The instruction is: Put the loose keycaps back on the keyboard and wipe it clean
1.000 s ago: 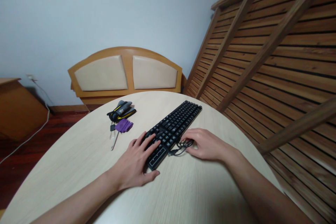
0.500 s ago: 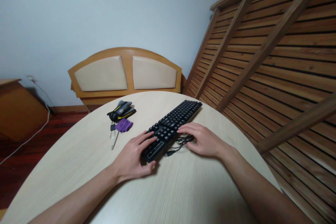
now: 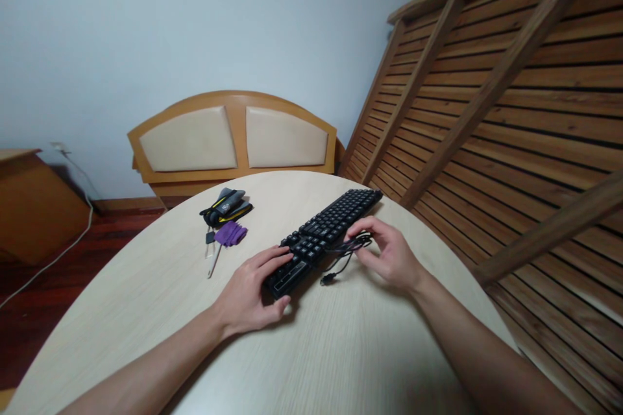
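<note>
A black keyboard lies slantwise on the round table, its far end pointing up and to the right. At its near left end, my left hand has its fingers over the keys and its thumb against the near side. My right hand pinches the bundled black USB cable beside the keyboard's right edge, thumb below and fingers curled above. The cable's USB plug hangs out of the bundle toward me, close to the tabletop.
On the left of the pale table are a grey, black and yellow folded item, a purple cloth and a slim white tool. Behind stands a padded headboard. A wooden slatted frame leans at the right.
My right hand has closed on the cable bundle and raised it slightly, and the plug has shifted right. The keyboard's far end has moved a little right. My left hand stays at the near end.
</note>
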The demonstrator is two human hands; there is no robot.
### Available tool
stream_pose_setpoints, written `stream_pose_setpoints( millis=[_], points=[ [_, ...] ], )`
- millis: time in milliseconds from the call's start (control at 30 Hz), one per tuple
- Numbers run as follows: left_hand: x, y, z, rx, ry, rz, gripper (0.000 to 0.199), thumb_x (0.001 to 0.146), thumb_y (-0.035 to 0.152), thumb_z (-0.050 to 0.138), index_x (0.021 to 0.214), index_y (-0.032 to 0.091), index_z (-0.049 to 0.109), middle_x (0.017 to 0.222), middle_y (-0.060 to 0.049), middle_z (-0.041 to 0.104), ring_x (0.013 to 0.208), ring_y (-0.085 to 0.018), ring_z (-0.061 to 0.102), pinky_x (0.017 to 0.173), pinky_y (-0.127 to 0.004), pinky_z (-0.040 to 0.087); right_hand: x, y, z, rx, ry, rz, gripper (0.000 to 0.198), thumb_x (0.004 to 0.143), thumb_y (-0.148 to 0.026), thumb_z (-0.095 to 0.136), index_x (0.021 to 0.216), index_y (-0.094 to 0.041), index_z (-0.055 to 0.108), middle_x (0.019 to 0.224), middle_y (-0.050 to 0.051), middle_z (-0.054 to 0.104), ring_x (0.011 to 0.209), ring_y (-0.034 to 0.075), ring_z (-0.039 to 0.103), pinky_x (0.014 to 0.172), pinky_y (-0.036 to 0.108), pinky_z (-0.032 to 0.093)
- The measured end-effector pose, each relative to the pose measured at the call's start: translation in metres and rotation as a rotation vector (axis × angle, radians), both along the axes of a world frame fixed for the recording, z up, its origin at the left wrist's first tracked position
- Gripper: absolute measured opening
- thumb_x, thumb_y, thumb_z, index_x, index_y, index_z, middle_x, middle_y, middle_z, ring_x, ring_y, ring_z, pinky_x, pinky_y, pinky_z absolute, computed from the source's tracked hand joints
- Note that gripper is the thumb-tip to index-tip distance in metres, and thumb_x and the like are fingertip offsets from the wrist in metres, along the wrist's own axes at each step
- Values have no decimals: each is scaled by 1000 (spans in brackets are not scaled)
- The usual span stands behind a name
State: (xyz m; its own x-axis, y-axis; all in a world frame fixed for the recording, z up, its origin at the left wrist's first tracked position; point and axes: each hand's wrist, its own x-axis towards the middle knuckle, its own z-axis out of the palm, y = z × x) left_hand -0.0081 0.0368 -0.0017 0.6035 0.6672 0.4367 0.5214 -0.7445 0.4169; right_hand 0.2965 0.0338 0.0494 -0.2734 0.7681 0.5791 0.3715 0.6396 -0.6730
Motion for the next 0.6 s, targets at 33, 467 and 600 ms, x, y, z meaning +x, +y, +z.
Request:
stream_pose_setpoints(
  millis=[33, 467, 600],
  points=[
    [1, -1, -1, -6, -11, -11, 62, 81, 47, 60, 136, 20, 54, 142, -14, 56, 129, -35, 55, 107, -56, 45, -2, -1, 1, 10, 43, -11, 15, 83, -21, 62, 97, -23, 62, 92, 6, 69, 85, 21, 65, 80, 36, 53],
    [7, -12, 7, -215, -278, -215, 58, 93, 64, 46, 132, 22, 58, 129, -13, 65, 119, -32, 61, 101, -50, 48, -12, -3, 10, 63, 40, -162, 34, 93, -16, 45, 114, -25, 70, 98, 6, 66, 95, 21, 61, 88, 37, 49],
    [5, -13, 6, -332, -308, -205, 70, 90, 75, 39, 131, 22, 61, 129, -14, 66, 118, -33, 62, 101, -51, 47, -15, -5, 10, 28, 2, -208, 36, 95, -17, 41, 119, -24, 67, 92, 5, 63, 86, 20, 61, 81, 35, 50]
  ],
)
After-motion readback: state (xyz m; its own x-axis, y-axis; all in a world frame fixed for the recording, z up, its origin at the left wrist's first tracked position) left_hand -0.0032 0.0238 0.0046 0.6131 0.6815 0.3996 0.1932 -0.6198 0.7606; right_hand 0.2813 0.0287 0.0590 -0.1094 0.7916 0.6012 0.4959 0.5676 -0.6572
